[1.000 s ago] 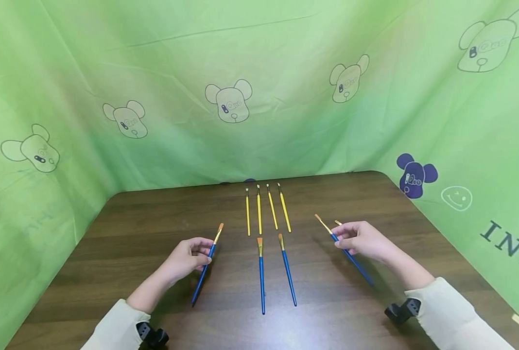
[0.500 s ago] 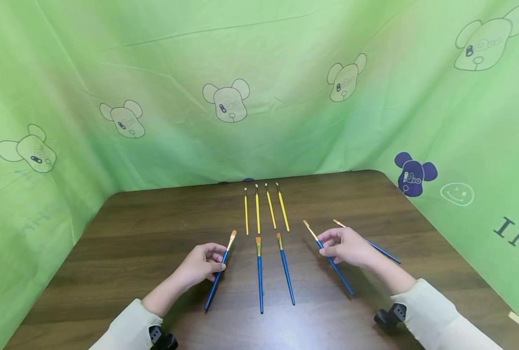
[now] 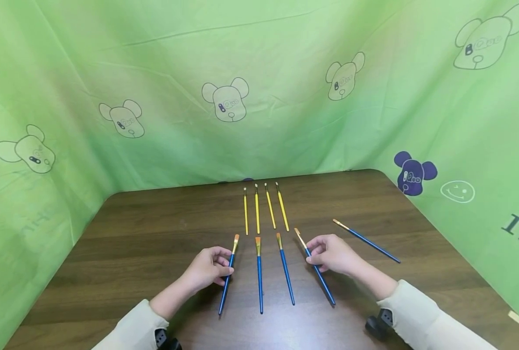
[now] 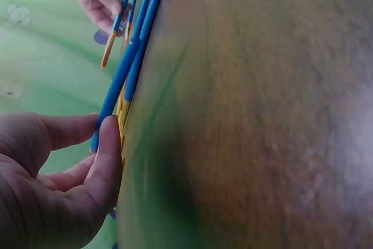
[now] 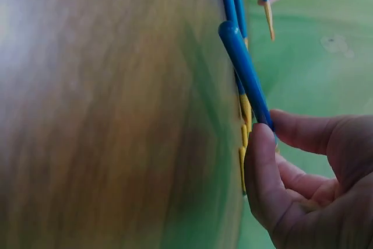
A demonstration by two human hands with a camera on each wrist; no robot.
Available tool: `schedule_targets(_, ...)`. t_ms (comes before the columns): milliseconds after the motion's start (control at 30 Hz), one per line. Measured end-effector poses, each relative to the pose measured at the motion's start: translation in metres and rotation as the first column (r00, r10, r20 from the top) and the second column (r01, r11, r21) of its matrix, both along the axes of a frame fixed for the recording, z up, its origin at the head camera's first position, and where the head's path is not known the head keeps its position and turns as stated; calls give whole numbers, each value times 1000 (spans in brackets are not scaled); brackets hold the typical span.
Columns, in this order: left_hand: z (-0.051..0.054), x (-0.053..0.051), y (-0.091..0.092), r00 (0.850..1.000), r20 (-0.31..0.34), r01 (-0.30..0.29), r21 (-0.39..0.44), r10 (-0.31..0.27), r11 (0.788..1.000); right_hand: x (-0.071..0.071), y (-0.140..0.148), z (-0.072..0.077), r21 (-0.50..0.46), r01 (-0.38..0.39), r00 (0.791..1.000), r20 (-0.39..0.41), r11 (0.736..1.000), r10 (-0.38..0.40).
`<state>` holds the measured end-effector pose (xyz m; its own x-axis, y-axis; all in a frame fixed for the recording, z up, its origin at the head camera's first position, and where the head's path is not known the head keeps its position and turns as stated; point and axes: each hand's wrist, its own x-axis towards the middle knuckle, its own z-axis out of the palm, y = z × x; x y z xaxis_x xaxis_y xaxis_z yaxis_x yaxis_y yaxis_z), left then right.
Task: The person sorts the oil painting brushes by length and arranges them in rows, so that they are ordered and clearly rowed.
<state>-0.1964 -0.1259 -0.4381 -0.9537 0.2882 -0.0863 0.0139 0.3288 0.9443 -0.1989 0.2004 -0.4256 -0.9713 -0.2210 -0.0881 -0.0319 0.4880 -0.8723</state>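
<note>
My left hand [image 3: 207, 268] pinches a blue-handled paintbrush [image 3: 225, 289] between thumb and fingers, its orange bristles pointing away from me. In the left wrist view the blue handle [image 4: 119, 80] slants up from the fingertips. On the other side, my right hand [image 3: 333, 253] pinches a second blue paintbrush [image 3: 324, 283], bristles tilted up to the left. The right wrist view has its rounded handle end [image 5: 230, 30] raised before the table. Between the hands lie two more blue paintbrushes, one on the left [image 3: 260, 287] and one on the right [image 3: 287, 277], roughly side by side.
Behind them, several thin yellow paintbrushes [image 3: 257, 211] lie in a row on the brown wooden table [image 3: 154, 218]. Another blue paintbrush [image 3: 366, 239] lies slanted beyond the right hand. A green printed cloth [image 3: 176, 146] hangs around the table's back and sides.
Both hands have moved inward with their paintbrushes, the left to the right and the right to the left and nearer me. The slanted blue paintbrush at right is now uncovered.
</note>
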Motion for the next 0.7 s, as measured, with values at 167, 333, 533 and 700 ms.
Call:
schedule_targets(167,-3,1,6,1000,3,-18,-5,18,1000,0,-9,-3,23,49,999,14,999,-50)
schedule_targets(333,-6,1,11,1000,5,-25,-9,25,1000,-1,-16,-6,45,101,995,16,994,-102)
schedule_targets(533,-9,2,17,1000,-5,-31,-26,31,999,-2,-23,-9,53,117,993,25,992,-118)
schedule_targets(700,-10,1,20,999,-9,-42,-45,42,998,-4,-27,-12,52,125,991,37,991,-127)
